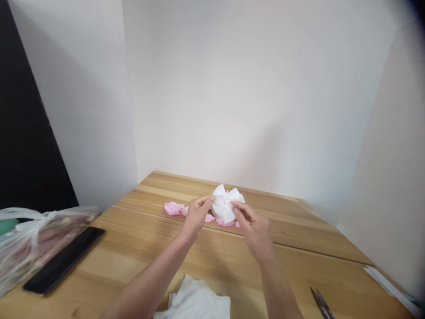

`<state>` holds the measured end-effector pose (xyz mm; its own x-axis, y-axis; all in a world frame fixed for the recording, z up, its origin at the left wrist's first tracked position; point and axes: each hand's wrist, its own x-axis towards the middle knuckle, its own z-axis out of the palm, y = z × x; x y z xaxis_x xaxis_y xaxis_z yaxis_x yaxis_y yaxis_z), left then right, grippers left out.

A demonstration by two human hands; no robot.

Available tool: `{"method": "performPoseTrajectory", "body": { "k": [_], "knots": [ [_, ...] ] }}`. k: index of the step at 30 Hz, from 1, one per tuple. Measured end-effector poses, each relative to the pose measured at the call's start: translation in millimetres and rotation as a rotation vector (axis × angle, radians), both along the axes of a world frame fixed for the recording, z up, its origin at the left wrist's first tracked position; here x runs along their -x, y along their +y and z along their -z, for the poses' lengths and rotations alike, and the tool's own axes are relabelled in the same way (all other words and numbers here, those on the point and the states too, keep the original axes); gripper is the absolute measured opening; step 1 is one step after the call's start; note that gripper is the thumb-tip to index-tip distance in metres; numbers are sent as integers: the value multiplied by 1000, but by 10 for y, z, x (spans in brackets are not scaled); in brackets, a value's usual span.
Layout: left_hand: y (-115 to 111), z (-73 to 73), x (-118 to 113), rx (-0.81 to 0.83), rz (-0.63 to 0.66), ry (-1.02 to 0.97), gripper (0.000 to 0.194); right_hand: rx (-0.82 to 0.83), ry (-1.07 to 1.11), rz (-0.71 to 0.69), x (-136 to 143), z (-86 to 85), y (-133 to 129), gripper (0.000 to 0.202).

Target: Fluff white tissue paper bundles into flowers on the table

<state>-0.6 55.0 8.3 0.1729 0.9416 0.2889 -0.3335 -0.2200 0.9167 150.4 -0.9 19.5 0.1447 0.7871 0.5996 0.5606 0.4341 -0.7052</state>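
Note:
A white tissue-paper flower (223,204), gathered at its middle with its layers fanned out, is held up over the far half of the table. My left hand (198,214) pinches its left edge between thumb and fingers. On the other side, my right hand (255,223) grips the paper near the centre with thumb and forefinger. Behind and below lie several white paper flowers with pink edges, one at the left end (173,208), the others partly covered by my hands. A stack of white tissue (199,301) rests on the table between my forearms.
Scissors (321,303) lie partly open at the front right of the wooden table (139,248). A black phone (64,261) is at the left, beside a clear plastic bag (43,239). White strips (387,283) sit along the right edge. White walls (212,88) stand behind.

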Motion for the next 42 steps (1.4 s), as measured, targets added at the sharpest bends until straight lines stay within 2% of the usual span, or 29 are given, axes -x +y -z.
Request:
{"method": "performPoseTrajectory", "body": {
  "k": [4,9,13,16,18,22,25,31,38,42],
  "knots": [
    [-6,9,12,-93,2,139,40,-39,-83,-1,10,23,5,24],
    [-15,26,27,-227,-170,369,31,-152,-299,-43,23,63,15,28],
    [5,38,32,-254,-204,415,22,-142,-357,-85,21,63,27,29],
    [1,37,25,-263,-211,398,24,-115,-323,-79,35,41,13,28],
    [-22,29,19,-284,-220,373,25,-75,-215,-37,51,17,-8,29],
    [-92,4,15,-402,-236,431,23,2,8,9,73,-22,-41,46],
    [-127,-18,12,-472,-220,509,21,-18,-29,64,70,-11,-30,43],
    [-105,-5,-16,-380,-183,526,18,-51,-164,73,72,42,6,33],
    [-62,33,-9,-368,-182,382,39,-12,-170,57,88,43,4,35],
    [-65,34,0,-350,-189,355,42,7,-136,64,67,37,-1,37]
  ]
}}
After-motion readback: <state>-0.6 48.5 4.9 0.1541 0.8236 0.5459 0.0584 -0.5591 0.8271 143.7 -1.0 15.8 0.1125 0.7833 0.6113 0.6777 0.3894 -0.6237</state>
